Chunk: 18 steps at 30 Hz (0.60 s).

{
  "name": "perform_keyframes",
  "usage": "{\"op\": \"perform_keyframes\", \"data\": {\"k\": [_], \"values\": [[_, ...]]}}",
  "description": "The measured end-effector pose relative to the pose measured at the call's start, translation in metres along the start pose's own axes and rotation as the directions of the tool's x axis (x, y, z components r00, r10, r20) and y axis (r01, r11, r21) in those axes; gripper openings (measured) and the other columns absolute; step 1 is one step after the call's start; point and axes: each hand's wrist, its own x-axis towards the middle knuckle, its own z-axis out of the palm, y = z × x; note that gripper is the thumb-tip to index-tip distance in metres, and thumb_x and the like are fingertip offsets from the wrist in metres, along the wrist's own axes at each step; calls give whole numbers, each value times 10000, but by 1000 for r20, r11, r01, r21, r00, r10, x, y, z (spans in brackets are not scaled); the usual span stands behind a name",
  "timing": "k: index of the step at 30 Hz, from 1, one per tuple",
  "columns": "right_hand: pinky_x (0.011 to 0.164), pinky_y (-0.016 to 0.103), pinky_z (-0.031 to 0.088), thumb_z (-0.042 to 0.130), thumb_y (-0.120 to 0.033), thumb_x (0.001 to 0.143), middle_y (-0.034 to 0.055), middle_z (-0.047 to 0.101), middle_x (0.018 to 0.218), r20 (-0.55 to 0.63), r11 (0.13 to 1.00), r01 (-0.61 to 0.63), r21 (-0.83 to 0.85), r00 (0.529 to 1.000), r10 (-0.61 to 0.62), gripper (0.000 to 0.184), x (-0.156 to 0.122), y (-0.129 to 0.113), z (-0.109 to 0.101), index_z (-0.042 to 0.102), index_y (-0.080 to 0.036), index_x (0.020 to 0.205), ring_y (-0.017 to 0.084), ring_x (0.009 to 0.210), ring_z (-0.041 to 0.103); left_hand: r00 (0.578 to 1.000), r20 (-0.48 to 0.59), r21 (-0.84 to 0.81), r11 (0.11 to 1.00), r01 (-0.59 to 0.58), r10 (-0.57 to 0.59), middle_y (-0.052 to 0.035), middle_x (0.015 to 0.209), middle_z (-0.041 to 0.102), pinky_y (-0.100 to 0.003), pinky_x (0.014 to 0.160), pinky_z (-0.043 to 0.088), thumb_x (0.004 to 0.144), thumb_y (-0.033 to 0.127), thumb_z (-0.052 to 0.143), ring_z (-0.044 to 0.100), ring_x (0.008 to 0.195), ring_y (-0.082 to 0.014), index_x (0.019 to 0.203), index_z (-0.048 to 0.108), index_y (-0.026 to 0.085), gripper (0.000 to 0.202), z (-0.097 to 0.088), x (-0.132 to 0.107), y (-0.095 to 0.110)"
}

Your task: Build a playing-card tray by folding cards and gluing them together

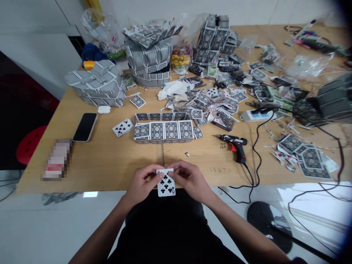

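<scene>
Both my left hand [145,182] and my right hand [191,180] pinch the upper part of a playing card [166,187], the eight of clubs, face up at the table's front edge. My thumbs press on its face; the other fingers are tucked behind and partly hidden. Beyond my hands lies a long, low box made of playing cards [172,132], patterned card backs facing outward. A face-up club card [123,128] rests against its left end. A small card scrap [187,154] sits between the box and my right hand.
A glue gun [233,145] with a trailing cord lies at right, near a white power strip [257,115]. A phone [85,126] is at left. Woven card baskets [99,86] stand at the back. Loose cards [308,156] and scraps cover the right side.
</scene>
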Motion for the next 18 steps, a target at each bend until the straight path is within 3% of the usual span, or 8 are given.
{"op": "perform_keyframes", "data": {"k": [9,18], "values": [[628,316,467,806,-477,927,4,675,721,-44,999,33,-8,998,-33,258,2,1,0,799,-221,964,160,654,587,999,-46,-25,1000,-3,2,-75,1055,854,-306,795,634,975,369,743,797,888,-209,1090,847,205,225,3,0,-4],[721,326,548,891,-470,857,19,753,799,-17,996,-6,87,1000,7,270,4,0,1,797,-223,912,174,746,682,995,-76,13,997,-71,72,-59,886,842,-279,738,611,970,338,747,784,799,-195,953,848,198,174,4,1,-9]]}}
